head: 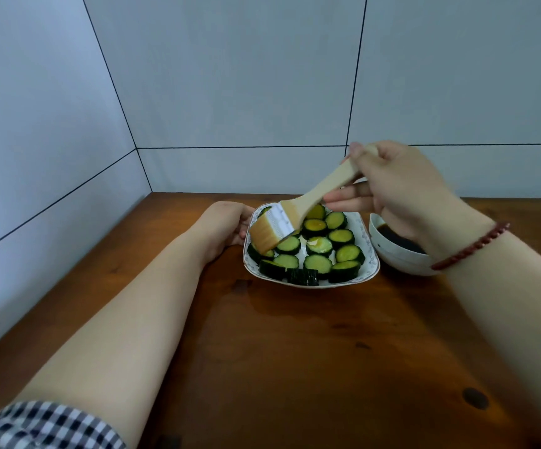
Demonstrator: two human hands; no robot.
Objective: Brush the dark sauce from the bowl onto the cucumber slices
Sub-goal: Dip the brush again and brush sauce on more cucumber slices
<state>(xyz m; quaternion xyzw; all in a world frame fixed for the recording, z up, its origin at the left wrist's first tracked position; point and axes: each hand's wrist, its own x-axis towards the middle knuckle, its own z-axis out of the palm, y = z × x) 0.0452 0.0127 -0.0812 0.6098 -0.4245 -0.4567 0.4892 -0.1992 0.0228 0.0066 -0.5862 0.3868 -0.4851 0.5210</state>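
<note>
A white plate point(369, 264) holds several cucumber slices point(317, 262); some have brown-tinted tops. My right hand point(402, 183) grips the wooden handle of a flat brush point(298, 215). The brush slopes down to the left, and its tan bristles touch the slices at the plate's left side. My left hand point(222, 226) holds the plate's left rim. A white bowl point(402, 259) of dark sauce point(397, 239) stands just right of the plate, partly hidden behind my right wrist.
Everything stands on a wooden table point(295, 351) set in a corner. Pale tiled walls point(230, 92) rise close behind and to the left. A red bead bracelet point(471, 246) circles my right wrist.
</note>
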